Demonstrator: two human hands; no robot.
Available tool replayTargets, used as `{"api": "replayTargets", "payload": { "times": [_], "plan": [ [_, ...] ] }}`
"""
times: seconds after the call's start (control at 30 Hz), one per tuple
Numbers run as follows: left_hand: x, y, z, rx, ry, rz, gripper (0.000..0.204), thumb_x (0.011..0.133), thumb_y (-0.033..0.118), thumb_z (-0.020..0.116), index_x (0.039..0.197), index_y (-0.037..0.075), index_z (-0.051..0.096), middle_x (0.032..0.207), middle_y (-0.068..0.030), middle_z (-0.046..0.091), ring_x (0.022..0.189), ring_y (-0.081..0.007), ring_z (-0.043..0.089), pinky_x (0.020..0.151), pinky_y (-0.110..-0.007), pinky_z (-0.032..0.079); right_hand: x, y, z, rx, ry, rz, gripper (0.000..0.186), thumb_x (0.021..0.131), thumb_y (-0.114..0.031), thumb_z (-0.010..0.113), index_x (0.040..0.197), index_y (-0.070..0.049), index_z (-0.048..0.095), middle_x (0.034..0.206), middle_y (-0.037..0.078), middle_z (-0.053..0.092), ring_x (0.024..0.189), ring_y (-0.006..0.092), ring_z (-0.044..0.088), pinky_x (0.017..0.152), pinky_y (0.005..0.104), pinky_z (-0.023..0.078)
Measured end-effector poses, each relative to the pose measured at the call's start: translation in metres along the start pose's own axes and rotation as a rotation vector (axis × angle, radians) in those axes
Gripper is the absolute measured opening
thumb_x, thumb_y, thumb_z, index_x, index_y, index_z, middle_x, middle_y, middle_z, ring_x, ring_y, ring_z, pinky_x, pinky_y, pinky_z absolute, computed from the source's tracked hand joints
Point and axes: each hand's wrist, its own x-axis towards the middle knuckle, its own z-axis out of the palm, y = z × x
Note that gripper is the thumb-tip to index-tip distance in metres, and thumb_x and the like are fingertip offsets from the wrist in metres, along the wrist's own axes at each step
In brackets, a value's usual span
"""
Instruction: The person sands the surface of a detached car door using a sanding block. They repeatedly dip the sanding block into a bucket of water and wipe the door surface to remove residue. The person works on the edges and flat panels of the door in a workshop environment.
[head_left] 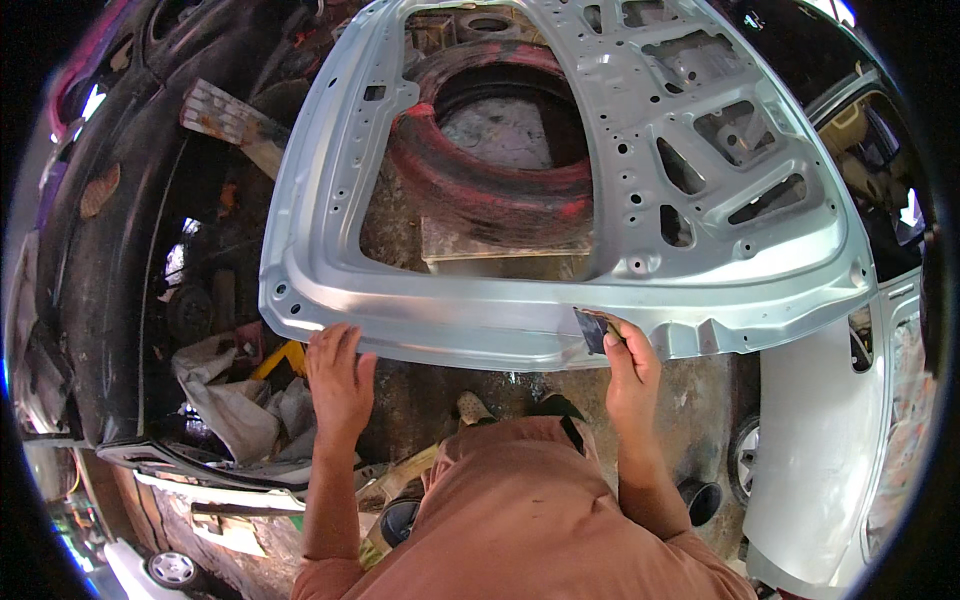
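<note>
A large silver-grey car tailgate panel (pixel 450 315) lies before me, with a big window opening on its left and several cut-outs on its right. My left hand (pixel 338 375) is at its near left edge, fingers stretched over the rim and thumb apart. In my right hand (pixel 632 365) I pinch a small folded dark sheet that looks like sandpaper (pixel 592 332). The sheet is at the panel's near edge, right of the middle. Whether it presses on the metal is hard to tell.
A worn tyre with red marks (pixel 490 190) lies under the panel, showing through the opening. At the left stands a dark car body (pixel 110 300), with a crumpled grey sheet (pixel 235 410) below it. A white car panel (pixel 815 450) stands close on the right.
</note>
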Motion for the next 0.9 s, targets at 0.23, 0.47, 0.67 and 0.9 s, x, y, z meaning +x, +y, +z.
{"api": "replayTargets", "payload": {
  "times": [0.23,0.47,0.67,0.9],
  "plan": [
    [0.014,0.053,0.027,-0.111,-0.092,0.206,0.056,0.095,0.036,0.075,0.132,-0.004,0.064,0.136,-0.0222,0.063,0.132,-0.0437,0.056,0.119,-0.058,0.039,-0.017,-0.013,-0.035,-0.028,-0.084,-0.008,0.029,0.109,-0.006,0.053,0.131,0.002,0.07,0.117,0.006,0.074,0.097,0.0092,0.062,0.086,0.0247,0.049],
    [0.019,0.152,0.06,-0.172,-0.168,0.326,0.06,0.096,0.042,0.074,0.132,-0.005,0.065,0.134,-0.0234,0.064,0.128,-0.0431,0.058,0.114,-0.054,0.043,-0.047,-0.009,-0.092,-0.067,-0.078,0.037,0.029,0.108,-0.005,0.054,0.13,0.0,0.072,0.109,0.004,0.074,0.083,0.0069,0.057,0.076,0.0237,0.046],
    [0.02,0.232,0.076,-0.202,-0.196,0.314,0.059,0.099,0.043,0.07,0.134,-0.004,0.063,0.135,-0.0231,0.062,0.128,-0.0431,0.057,0.112,-0.053,0.045,-0.07,-0.008,-0.14,-0.069,0.002,0.038,0.03,0.106,-0.004,0.053,0.128,0.0,0.073,0.097,0.0,0.07,0.079,0.0075,0.053,0.073,0.0256,0.044],
    [0.02,0.245,0.072,-0.184,-0.188,0.25,0.046,0.102,0.035,0.067,0.131,0.0,0.066,0.132,-0.0194,0.064,0.124,-0.0418,0.059,0.108,-0.053,0.048,-0.087,0.002,-0.177,-0.027,-0.047,0.061,0.03,0.106,-0.003,0.053,0.128,0.001,0.072,0.111,0.008,0.075,0.094,0.0104,0.064,0.085,0.0259,0.049]
  ]
}}
